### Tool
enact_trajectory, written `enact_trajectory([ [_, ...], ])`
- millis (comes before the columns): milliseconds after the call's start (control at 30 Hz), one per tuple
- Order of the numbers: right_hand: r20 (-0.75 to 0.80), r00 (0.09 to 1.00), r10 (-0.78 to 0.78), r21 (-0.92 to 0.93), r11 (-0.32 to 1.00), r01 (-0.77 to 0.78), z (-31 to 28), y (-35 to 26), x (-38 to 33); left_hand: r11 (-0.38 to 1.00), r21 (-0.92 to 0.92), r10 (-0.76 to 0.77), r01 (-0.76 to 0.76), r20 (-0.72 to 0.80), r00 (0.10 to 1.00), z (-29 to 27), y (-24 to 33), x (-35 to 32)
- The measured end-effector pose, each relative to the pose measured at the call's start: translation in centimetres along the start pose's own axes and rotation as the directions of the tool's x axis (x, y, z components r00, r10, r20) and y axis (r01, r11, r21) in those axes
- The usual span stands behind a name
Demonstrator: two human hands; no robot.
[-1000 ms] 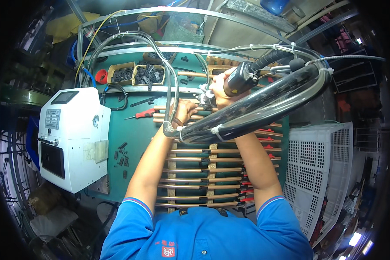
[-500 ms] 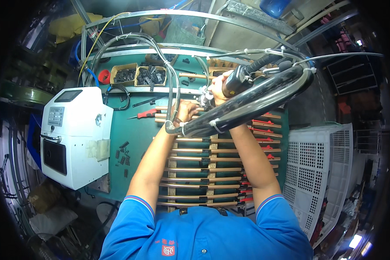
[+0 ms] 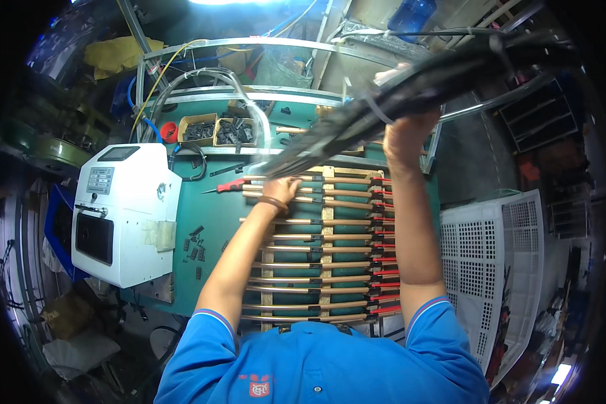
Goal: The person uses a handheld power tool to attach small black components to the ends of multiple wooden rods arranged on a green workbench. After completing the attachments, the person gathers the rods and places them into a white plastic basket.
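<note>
My left hand (image 3: 284,190) lies over the left part of the upper copper-coloured rods (image 3: 349,192), its fingers bent round one. Several such rods lie in rows across pale slotted supports (image 3: 327,252), with small black clips on them and red pieces (image 3: 385,263) toward their right ends. My right hand (image 3: 411,131) is raised at the upper right, smeared by motion. A thick bundle of black hoses (image 3: 397,97) crosses in front of it, hiding its fingers and whatever it may hold. A red-handled pointed tool (image 3: 230,186) lies left of my left hand.
A white boxy machine (image 3: 121,215) stands left on the green table. Two cartons of black parts (image 3: 234,132) and a red cup (image 3: 169,131) are at the back. Loose black pieces (image 3: 196,248) lie beside the rods. A white perforated crate (image 3: 475,269) stands right; a metal frame (image 3: 283,43) spans the back.
My right hand, earlier gripping a black handheld tool near my left hand, has moved up and right. The hose bundle has swung up too, uncovering the upper rods. My left hand remains at the rods.
</note>
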State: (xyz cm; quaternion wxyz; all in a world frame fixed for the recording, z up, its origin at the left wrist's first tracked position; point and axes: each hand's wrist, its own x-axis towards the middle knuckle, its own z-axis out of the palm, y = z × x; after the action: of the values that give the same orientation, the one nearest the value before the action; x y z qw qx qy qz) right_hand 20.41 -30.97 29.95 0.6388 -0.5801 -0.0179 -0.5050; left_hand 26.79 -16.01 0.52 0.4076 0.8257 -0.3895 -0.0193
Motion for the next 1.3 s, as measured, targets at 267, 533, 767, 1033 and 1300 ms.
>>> enact_trajectory([
  [267, 0.088, 0.987, 0.131, -0.069, 0.99, -0.125, -2.5, 0.4, -4.3, 0.998, 0.024, 0.054, -0.056, 0.075, 0.996, 4.5, -0.1, -1.5],
  [533, 0.074, 0.996, 0.041, -0.309, 0.951, -0.017, -6.5, 8.1, -9.6, 0.971, -0.239, 0.083, -0.005, 0.321, 0.944, 5.2, -3.4, -0.1],
  [767, 0.002, 0.992, 0.123, -0.216, 0.969, -0.12, -4.9, 6.7, -10.2, 0.899, -0.247, 0.423, -0.363, 0.263, 0.867, 3.7, -4.1, 0.2],
  [1033, 0.144, 0.945, 0.293, 0.117, 0.943, -0.31, -5.1, 7.3, -10.6, 0.847, -0.531, 0.166, 0.001, 0.266, 0.949, 3.6, -3.0, -0.1],
  [1300, 0.002, 0.905, 0.425, 0.285, 0.867, -0.408, -4.1, 6.9, -10.8, 0.714, -0.7, 0.176, 0.023, 0.211, 0.961, 5.6, -4.3, -0.6],
])
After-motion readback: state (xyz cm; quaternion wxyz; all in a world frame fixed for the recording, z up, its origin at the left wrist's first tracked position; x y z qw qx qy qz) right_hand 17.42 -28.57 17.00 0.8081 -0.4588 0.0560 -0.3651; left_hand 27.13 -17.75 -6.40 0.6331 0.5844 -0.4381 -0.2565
